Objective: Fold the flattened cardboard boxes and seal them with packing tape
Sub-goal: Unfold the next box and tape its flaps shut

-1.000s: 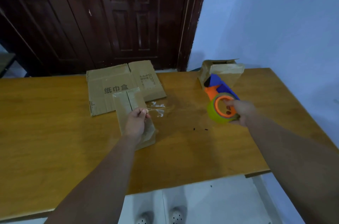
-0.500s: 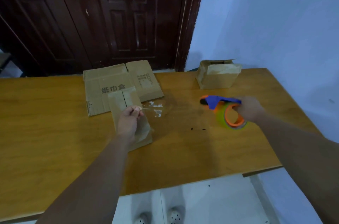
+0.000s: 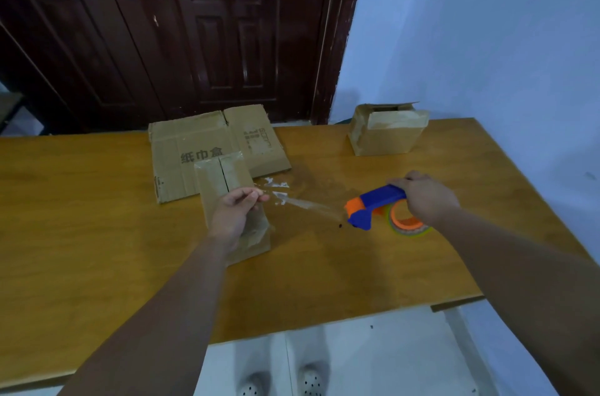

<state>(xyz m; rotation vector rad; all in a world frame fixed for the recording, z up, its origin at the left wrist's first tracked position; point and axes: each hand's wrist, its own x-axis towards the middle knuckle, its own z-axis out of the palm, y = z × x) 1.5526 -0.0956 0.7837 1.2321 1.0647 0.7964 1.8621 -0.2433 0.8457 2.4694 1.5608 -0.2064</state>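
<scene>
My right hand (image 3: 425,197) grips the blue and orange tape dispenser (image 3: 373,209) by its handle, low over the table right of centre; its tape roll (image 3: 407,222) is orange and green. A strip of clear tape (image 3: 305,203) stretches from the dispenser's nose leftwards to my left hand (image 3: 235,214), which pinches the strip's free end. Under my left hand lies a small flattened cardboard box (image 3: 227,194). Behind it a larger flattened box (image 3: 207,149) with printed characters lies flat.
A folded-up cardboard box (image 3: 388,132) stands at the table's (image 3: 97,233) back right, near the blue wall. A dark wooden door is behind the table. Bits of torn tape (image 3: 276,184) lie on the wood. My shoes show below the front edge.
My right hand has turned the dispenser flat and moved it right and down, drawing a longer strip of tape out from my left hand, which has stayed over the small box.
</scene>
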